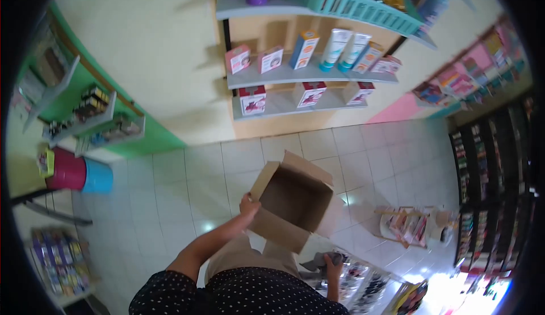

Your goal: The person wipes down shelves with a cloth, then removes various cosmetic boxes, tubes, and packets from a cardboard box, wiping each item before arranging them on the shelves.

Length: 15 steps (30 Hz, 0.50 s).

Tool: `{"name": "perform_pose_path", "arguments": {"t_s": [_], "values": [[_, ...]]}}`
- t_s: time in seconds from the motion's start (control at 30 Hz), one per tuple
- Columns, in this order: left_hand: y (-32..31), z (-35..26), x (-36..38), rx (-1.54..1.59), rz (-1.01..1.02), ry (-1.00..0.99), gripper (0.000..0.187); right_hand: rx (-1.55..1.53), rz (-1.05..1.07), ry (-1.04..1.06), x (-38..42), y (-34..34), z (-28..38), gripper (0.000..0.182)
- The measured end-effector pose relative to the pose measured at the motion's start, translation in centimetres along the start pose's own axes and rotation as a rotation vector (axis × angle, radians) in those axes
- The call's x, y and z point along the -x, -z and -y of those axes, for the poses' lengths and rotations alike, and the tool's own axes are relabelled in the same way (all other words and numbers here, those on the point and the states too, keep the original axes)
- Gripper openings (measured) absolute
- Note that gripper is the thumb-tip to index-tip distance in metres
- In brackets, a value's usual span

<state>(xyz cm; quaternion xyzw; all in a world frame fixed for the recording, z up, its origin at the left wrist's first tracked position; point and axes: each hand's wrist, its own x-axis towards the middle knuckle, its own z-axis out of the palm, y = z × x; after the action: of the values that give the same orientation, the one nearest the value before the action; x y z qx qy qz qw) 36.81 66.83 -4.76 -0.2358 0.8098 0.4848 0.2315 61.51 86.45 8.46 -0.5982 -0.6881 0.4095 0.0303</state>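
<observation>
An open cardboard box is in front of me, its flaps spread and its inside bare. My left hand grips the left flap, fingers wrapped over the edge. Lower right, my right hand is closed on a grey cloth. That hand is beside a display surface with several small packaged items on it. Part of the cloth is hidden behind the fingers.
Ahead, wall shelves carry boxes and tubes, with a teal basket on top. A small rack stands right on the tiled floor. Dark shelving lines the far right; blue and maroon bins stand left.
</observation>
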Motion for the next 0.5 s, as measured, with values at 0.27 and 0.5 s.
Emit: {"name": "perform_pose_path", "arguments": {"t_s": [0.27,0.5], "values": [[-9.4,4.3,-14.1,-0.053,-0.301,0.149,0.054,0.185,0.327,0.101,-17.8,-1.7,-7.0,0.047],[-20.0,17.5,-26.8,0.107,-0.450,0.184,0.059,0.763,0.492,0.059,-27.8,-3.0,-27.1,0.044]]}}
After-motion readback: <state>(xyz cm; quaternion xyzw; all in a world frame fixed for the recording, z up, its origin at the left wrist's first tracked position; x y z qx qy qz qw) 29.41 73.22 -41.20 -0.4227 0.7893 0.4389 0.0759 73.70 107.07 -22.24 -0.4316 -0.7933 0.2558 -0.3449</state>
